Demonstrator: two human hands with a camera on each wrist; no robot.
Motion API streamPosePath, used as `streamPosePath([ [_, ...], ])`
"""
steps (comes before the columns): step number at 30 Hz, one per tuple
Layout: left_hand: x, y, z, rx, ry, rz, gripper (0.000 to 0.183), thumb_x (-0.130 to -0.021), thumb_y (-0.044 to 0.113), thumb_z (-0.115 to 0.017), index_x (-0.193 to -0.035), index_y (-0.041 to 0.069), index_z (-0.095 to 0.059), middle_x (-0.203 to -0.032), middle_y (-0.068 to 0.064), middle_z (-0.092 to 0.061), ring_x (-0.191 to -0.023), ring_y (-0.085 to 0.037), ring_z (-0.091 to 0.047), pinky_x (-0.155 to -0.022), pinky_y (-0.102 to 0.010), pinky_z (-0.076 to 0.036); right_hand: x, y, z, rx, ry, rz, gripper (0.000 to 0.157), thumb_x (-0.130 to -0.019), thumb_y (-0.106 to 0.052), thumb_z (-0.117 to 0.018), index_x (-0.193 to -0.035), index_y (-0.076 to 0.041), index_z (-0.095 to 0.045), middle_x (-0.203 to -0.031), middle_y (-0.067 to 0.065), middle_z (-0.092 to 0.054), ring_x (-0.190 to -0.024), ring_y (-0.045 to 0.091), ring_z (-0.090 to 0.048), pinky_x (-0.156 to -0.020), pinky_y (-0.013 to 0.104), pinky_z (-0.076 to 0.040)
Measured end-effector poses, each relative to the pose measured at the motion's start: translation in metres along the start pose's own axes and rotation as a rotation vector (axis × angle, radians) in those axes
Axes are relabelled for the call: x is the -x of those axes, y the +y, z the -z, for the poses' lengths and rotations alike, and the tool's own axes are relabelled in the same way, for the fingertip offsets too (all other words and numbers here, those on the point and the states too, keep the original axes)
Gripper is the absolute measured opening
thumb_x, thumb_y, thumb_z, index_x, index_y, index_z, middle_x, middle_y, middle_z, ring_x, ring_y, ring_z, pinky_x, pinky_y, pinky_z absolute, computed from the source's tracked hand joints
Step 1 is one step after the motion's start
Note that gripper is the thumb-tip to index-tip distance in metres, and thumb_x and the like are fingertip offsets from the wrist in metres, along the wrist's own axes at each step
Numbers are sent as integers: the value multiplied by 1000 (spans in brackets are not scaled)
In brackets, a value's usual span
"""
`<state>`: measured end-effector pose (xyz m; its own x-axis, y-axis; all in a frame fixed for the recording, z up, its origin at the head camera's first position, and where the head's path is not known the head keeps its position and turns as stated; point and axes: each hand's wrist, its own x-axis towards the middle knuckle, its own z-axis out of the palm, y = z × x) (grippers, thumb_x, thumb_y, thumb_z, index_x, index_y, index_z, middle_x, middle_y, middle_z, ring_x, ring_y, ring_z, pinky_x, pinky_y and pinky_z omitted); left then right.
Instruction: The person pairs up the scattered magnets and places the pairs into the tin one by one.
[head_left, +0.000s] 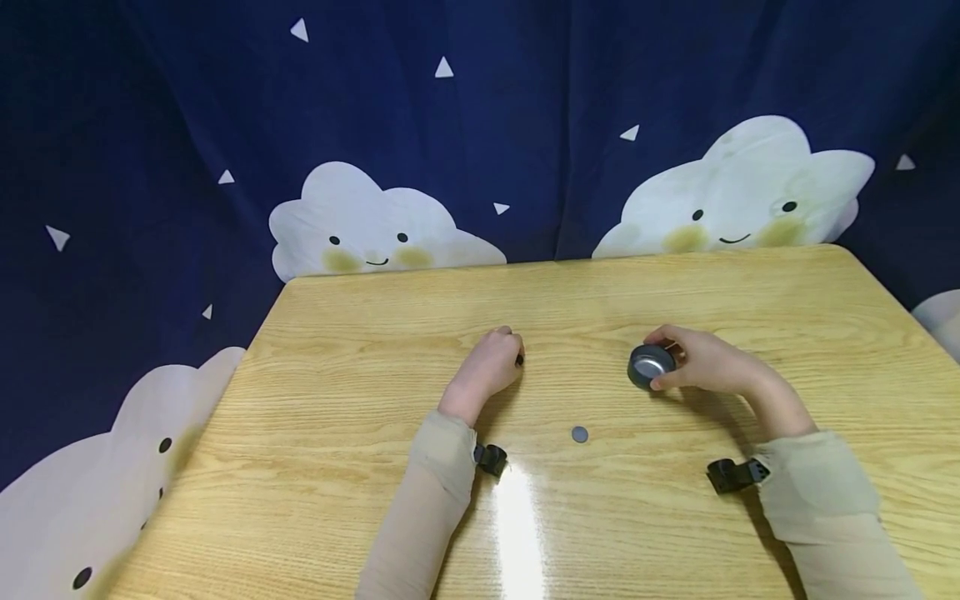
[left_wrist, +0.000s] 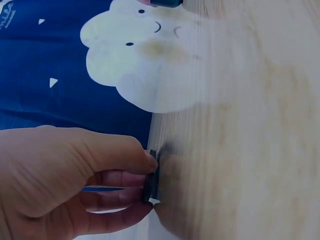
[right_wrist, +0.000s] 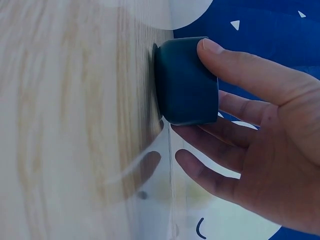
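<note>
My right hand (head_left: 708, 360) grips a short dark teal cup (head_left: 651, 367) with a silvery metal inside. In the right wrist view the cup (right_wrist: 185, 82) stands mouth up at the table surface, thumb at its rim and fingers along the far side. To the left, my left hand (head_left: 491, 362) pinches a small, flat, dark piece (left_wrist: 151, 182) between thumb and fingers, right at the tabletop. The head view hides most of that piece behind the hand. Between the hands, nearer to me, lies a small grey disc (head_left: 580, 434).
Both hands are over a light wooden table (head_left: 337, 392). A dark blue curtain (head_left: 510, 125) with white clouds hangs behind its far edge and along the left side. Each sleeved wrist carries a black camera, the left camera (head_left: 491, 460) and the right camera (head_left: 726, 476).
</note>
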<state>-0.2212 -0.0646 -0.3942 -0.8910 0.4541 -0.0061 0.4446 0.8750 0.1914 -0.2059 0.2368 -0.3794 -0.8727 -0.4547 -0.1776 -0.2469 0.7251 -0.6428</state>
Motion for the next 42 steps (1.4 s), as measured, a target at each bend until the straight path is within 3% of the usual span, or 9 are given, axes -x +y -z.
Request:
streamPosePath([
  [7,1,1,2,11,-3,-8,19,-80,0,-55,-94,5,-67,-92,-7,-59,-84,-18,-57,-76,-27,-48,-1,-1,0,-6,0,0,63,-75,-23,-73,-124,3,-43,-115,21,-54,-104,33,-53,-82,41,-46],
  [17,0,10,4,13,25,-98,19,-83,7,-58,-101,6,-66,-97,-5,-60,-90,-18,-59,-80,-25,-48,1,2,0,-2,-9,10,66,-72,-22,-76,-124,5,-44,-114,19,-55,-103,31,-53,-84,42,-44],
  [42,-21,64,17,-13,20,-301,21,-85,11,-59,-106,9,-63,-103,-1,-57,-94,-12,-56,-82,-18,-44,-3,4,-4,5,19,17,63,-72,-23,-76,-121,4,-47,-110,17,-58,-99,28,-54,-83,41,-44],
])
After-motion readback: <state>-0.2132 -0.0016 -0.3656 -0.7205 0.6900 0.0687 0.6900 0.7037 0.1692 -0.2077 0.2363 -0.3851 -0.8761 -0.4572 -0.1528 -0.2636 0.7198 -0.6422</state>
